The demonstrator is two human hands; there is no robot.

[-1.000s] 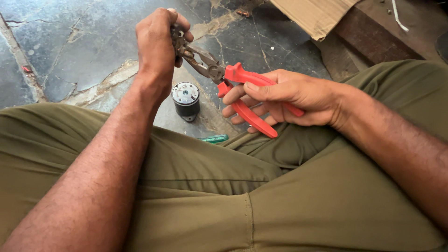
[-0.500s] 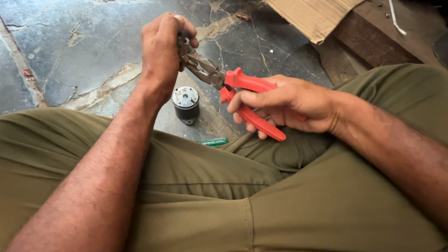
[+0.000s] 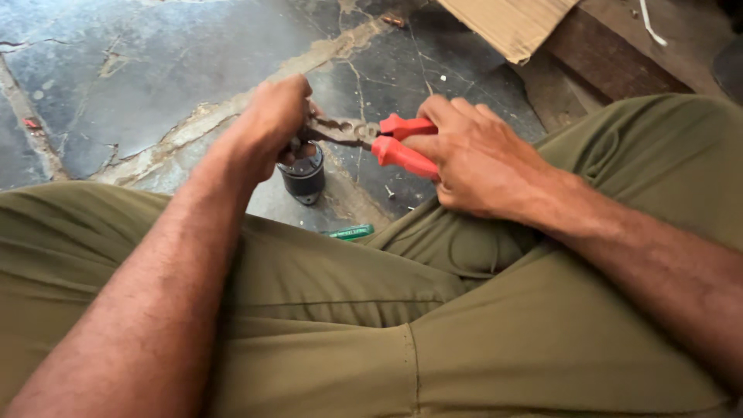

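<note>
left hand (image 3: 271,116) fisted on a small part hidden at the plier nose, above one dark cylindrical motor (image 3: 303,174) on the cracked floor (image 3: 116,93) | one red-handled pliers (image 3: 379,139) squeezed in right hand (image 3: 472,159) | risk: nose slips, pinching fingers | one green tool (image 3: 352,231) by thigh

There is only one view, from a camera on the person's head. It looks down and a little forward, over the lap. It is close: the olive green trousers (image 3: 371,333) fill the whole bottom half, and both bare arms come in from the bottom corners. The left hand (image 3: 271,120) and right hand (image 3: 472,159) meet near the middle. Past the knees, at the top, the camera sees the cracked dark floor (image 3: 139,70) and a bit of cardboard (image 3: 511,23).
</note>
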